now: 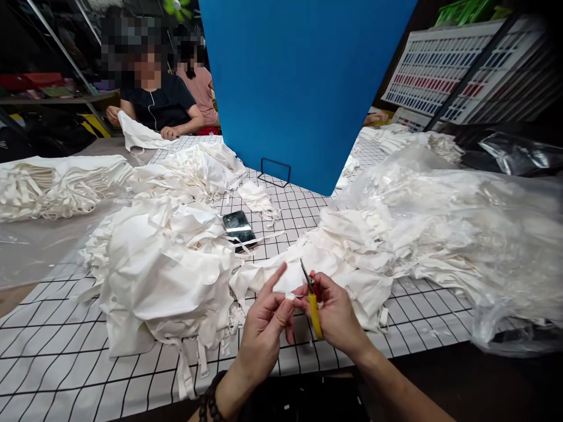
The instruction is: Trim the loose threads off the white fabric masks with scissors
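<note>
My left hand [266, 322] pinches a small piece of white fabric [290, 296] between thumb and finger, its index finger raised. Close beside it, my right hand [336, 316] is closed around yellow-handled scissors [314, 305], their metal blades pointing up and away; its fingertips meet the white piece too. Behind both hands lies a white cloth item [281, 266], spread toward a loose heap of white cloth pieces [352, 240]. To the left is a big pile of white cloth pieces [167, 275] with straps hanging over the table's front edge.
A phone [238, 228] lies on the grid-patterned tablecloth [303, 211]. A tall blue panel [303, 88] stands beyond it. Clear plastic [497, 234] covers cloth at right. Stacked white items [65, 181] sit at left. Across the table a person [158, 105] holds white cloth; another sits behind.
</note>
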Available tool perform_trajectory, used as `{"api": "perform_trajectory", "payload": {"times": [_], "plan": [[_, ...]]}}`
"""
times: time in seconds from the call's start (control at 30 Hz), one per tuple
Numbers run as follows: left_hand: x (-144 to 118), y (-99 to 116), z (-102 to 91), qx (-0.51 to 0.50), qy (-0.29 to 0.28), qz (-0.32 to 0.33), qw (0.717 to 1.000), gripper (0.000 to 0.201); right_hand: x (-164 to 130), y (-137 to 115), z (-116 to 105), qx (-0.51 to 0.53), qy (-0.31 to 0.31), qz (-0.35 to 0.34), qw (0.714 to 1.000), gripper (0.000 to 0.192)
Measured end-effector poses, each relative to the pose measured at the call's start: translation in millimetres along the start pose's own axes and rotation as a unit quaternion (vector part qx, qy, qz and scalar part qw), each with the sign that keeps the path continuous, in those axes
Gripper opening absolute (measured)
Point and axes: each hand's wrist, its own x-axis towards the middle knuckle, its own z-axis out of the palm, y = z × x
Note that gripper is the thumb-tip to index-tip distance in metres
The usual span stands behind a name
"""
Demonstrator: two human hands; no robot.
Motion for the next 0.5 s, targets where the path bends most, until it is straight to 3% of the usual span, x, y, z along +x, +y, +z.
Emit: {"api": "perform_trajectory", "payload": {"times": [0.13, 0.23, 0.33, 0.5], "plan": [[3.5, -8.1, 1.0, -0.092, -0.043, -0.025, 0.994, 0.024, -5.2, -9.0, -21.0, -0.051, -0.011, 0.027, 0.998, 0.018], [5.0, -9.7, 0.5, -0.056, -0.028, 0.003, 0.998, 0.022, -12.5, -23.4, -43.4, -0.205, -0.005, 0.018, 0.979, 0.023], [5.5, -9.8, -0.2, -0.001, -0.033, 0.027, 0.999, 0.023, -21.6, -35.6, -54.8, -0.326, -0.067, 0.001, 0.943, 0.032], [5.2, -8.4, 0.6, 0.058, -0.059, 0.049, 0.995, 0.023, -28.1, -42.3, -49.4, -0.384, -0.097, -0.01, 0.918, 0.037]]}}
